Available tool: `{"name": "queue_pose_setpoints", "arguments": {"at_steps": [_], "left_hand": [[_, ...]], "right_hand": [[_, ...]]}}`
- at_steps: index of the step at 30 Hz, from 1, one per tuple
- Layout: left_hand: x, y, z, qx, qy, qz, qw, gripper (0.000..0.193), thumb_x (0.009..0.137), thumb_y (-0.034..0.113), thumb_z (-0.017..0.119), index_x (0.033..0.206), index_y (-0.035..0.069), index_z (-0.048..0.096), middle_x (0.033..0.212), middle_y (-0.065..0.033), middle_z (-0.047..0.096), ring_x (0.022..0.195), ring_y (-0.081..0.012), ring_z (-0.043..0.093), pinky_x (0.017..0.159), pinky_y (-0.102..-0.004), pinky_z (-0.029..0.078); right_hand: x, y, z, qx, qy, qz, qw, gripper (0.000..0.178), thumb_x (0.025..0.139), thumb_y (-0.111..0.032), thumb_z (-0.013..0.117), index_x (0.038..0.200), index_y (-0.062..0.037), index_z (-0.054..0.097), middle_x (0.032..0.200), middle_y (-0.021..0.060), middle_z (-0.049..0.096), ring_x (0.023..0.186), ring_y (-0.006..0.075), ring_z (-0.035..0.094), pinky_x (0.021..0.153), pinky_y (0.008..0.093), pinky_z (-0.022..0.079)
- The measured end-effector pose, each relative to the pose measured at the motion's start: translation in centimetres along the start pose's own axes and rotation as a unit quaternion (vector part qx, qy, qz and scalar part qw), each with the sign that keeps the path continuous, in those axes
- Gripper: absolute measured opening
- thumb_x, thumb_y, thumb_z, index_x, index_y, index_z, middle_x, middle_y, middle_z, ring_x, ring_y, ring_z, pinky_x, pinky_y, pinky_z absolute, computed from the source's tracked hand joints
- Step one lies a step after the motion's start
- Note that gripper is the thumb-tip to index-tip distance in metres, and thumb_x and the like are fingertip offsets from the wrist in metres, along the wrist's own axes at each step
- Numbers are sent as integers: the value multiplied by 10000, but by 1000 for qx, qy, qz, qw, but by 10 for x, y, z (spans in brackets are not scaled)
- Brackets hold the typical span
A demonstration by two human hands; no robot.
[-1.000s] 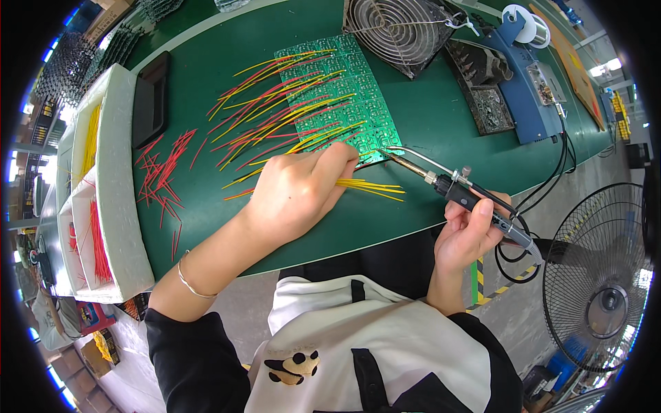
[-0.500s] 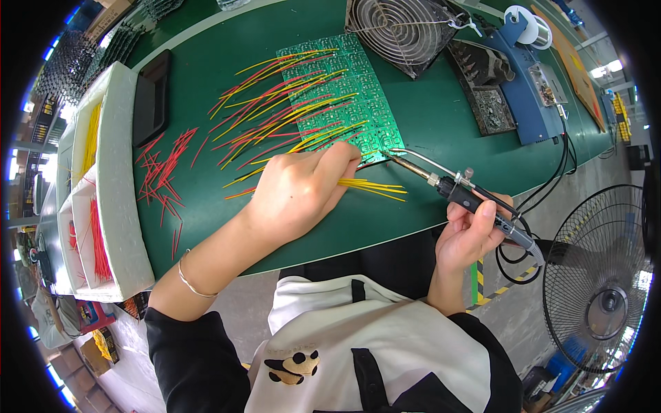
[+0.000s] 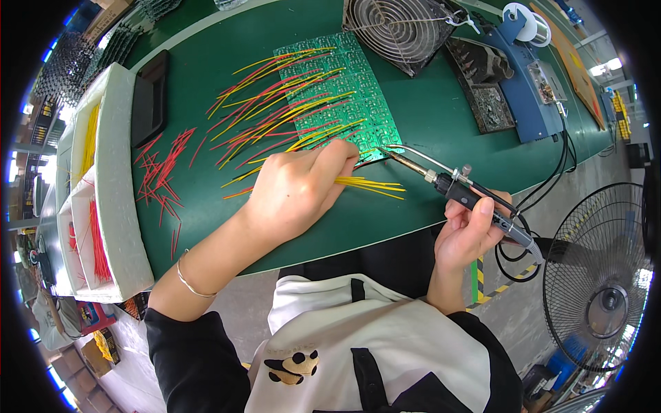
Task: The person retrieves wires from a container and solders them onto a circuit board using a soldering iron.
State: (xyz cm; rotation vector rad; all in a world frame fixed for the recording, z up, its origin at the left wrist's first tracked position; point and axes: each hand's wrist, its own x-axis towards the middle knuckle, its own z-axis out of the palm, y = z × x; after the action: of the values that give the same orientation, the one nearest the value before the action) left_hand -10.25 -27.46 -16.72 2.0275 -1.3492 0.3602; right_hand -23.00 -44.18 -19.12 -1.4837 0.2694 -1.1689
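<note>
A green panel of circuit boards (image 3: 372,103) lies on the table, with rows of red and yellow wires (image 3: 275,103) reaching left from it. My left hand (image 3: 299,182) is closed at the panel's near edge and holds several yellow wires (image 3: 372,184), whose ends stick out to the right below the fingers. Its fingertips are partly hidden behind the hand. In my right hand (image 3: 471,234) is a soldering iron (image 3: 465,196) with a thin curved metal tube alongside. The iron's tip meets the near right part of the panel, close to my left fingers.
Loose red wires (image 3: 165,168) lie left of the panel, beside a white foam box (image 3: 124,206) holding yellow and red wires. A black tray (image 3: 149,100) sits behind them. At the back stand a fume fan (image 3: 396,27) and a blue soldering station (image 3: 527,82) with a solder spool (image 3: 527,27). A pedestal fan (image 3: 606,289) is at right.
The panel and its wires have shifted very slightly to the left and away from me. Both hands keep their holds, with the iron's tip moved slightly left.
</note>
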Motion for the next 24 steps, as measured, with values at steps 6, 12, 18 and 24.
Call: {"name": "queue_pose_setpoints", "arguments": {"at_steps": [6, 12, 18, 24], "left_hand": [[0, 0, 0, -1, -4, -3, 1000, 125, 725, -18, 648, 801, 16, 554, 560, -79, 539, 445, -183, 536, 399, -288, 411], [0, 0, 0, -11, -3, 0, 1000, 130, 725, -22, 646, 809, 12, 553, 569, -82, 544, 453, -187, 541, 405, -288, 415], [-2, -1, 1, -9, -2, 1, 1000, 135, 723, -22, 647, 813, 13, 551, 572, -79, 549, 455, -186, 544, 407, -289, 418], [0, 0, 1, -3, 0, 0, 1000, 133, 728, -12, 650, 808, 14, 547, 567, -78, 545, 453, -186, 544, 406, -292, 418]], "right_hand": [[0, 0, 1, 6, 4, 2, 1000, 257, 881, -238, 487, 808, 4, 439, 539, 65, 496, 402, 58, 397, 364, 164, 262], [0, 0, 1, -5, 2, -4, 1000, 266, 880, -242, 478, 781, -3, 418, 528, 64, 484, 399, 59, 388, 371, 173, 266], [0, 0, 1, -5, 0, -4, 1000, 264, 881, -240, 471, 770, -8, 409, 518, 59, 475, 391, 51, 351, 376, 179, 256], [0, 2, 0, 8, 0, -17, 1000, 257, 882, -235, 465, 775, -8, 407, 509, 53, 463, 394, 48, 345, 391, 177, 265]]}}
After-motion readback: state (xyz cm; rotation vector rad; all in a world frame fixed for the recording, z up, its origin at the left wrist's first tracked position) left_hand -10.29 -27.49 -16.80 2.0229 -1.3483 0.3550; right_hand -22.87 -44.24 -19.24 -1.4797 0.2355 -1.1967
